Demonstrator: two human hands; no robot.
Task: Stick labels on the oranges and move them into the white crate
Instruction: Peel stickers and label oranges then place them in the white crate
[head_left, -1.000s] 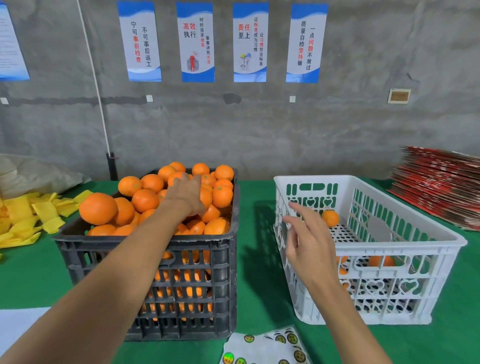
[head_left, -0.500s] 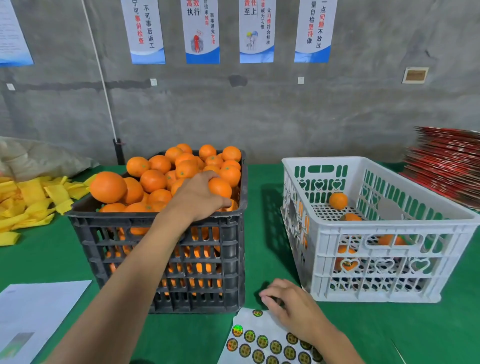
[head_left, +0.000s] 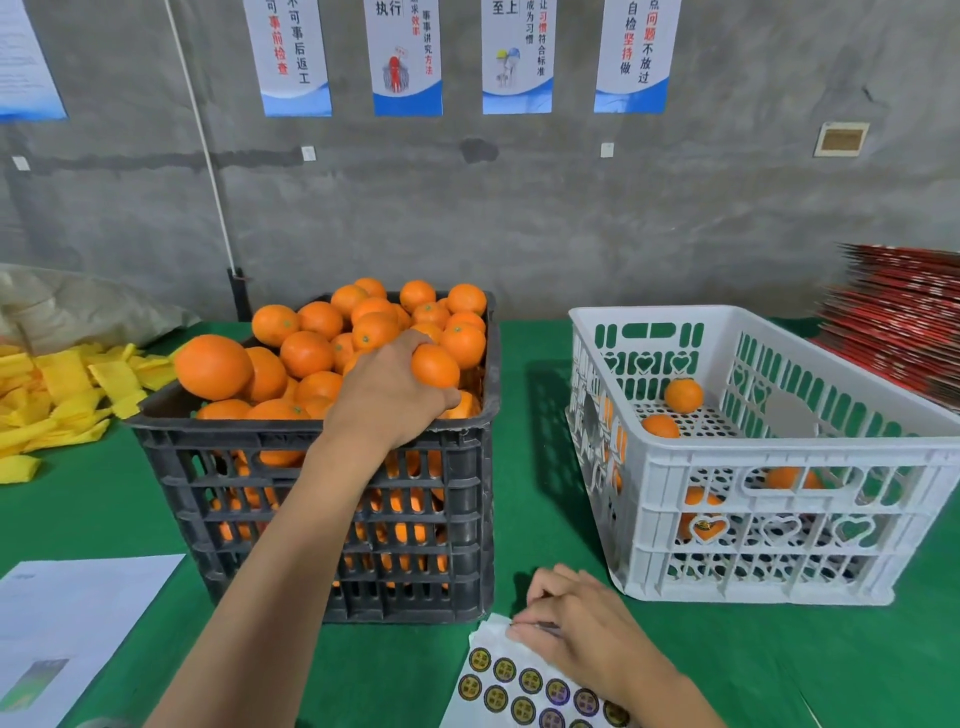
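A black crate (head_left: 467, 467) heaped with oranges stands left of centre. My left hand (head_left: 387, 387) reaches into its near right corner and grips one orange (head_left: 435, 365). The white crate (head_left: 779, 462) stands to the right with several oranges in it, one orange (head_left: 683, 395) near its back. Close to me lies a label sheet (head_left: 524, 686) with round dark stickers. My right hand (head_left: 576, 629) rests on the sheet's top edge, fingers curled and pinching at it; whether a label is between the fingertips is hidden.
Green cloth (head_left: 545, 415) covers the table. Yellow paper pieces (head_left: 57, 395) lie at the left, a white printed sheet (head_left: 62, 623) at the near left, and a stack of red flat cartons (head_left: 898, 322) at the right. A concrete wall with posters is behind.
My left hand moved to the black crate's near right corner and closed round an orange. My right hand dropped from beside the white crate onto the label sheet.
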